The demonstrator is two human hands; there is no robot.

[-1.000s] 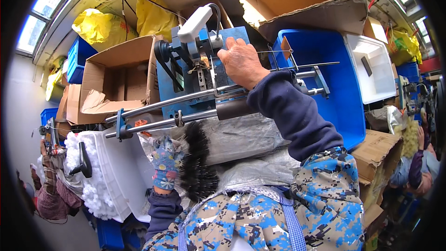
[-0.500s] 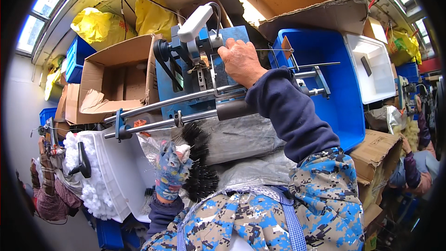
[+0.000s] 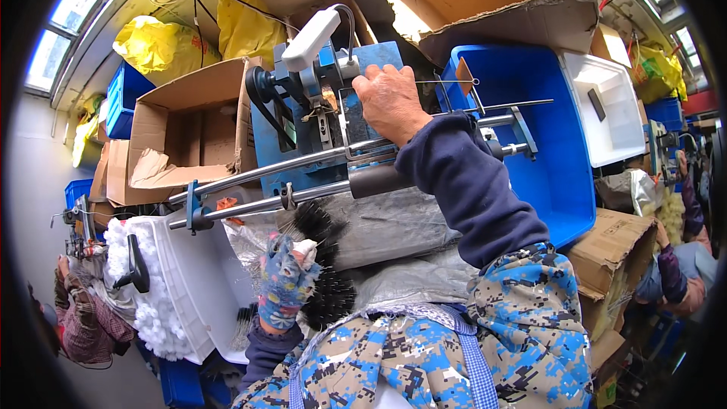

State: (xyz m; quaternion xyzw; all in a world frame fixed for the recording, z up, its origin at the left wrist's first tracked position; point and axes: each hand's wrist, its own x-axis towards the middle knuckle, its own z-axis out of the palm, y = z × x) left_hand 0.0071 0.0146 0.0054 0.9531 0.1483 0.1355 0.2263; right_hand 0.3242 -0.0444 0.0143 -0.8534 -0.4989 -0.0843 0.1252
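Note:
My right hand (image 3: 391, 102) is bare, its fingers curled over the blue bench machine (image 3: 375, 57) beside the bent metal guide. A thin wire (image 3: 447, 82) runs rightward from beside these fingers; the fingertips are hidden, and so is whatever they grip. My left hand (image 3: 288, 280), in a patterned glove with pale fingertips, is curled low in front of me. It is against a heap of black bristle brushes (image 3: 329, 291), and I cannot make out what it holds. Two steel rods (image 3: 303, 157) cross in front of the machine, one with a dark sleeve (image 3: 379, 179).
At the right stands a blue bin (image 3: 545, 174) with a white tray (image 3: 598, 121) beyond it. Cardboard boxes (image 3: 189, 136) flank the machine. A white tub (image 3: 185, 273) at the left has white fluffy pieces (image 3: 155, 310) beside it. Other people work at both sides.
My left hand has shifted slightly right beside the black brushes. My right hand stays at the machine in nearly the same pose. The whole view has drifted a little.

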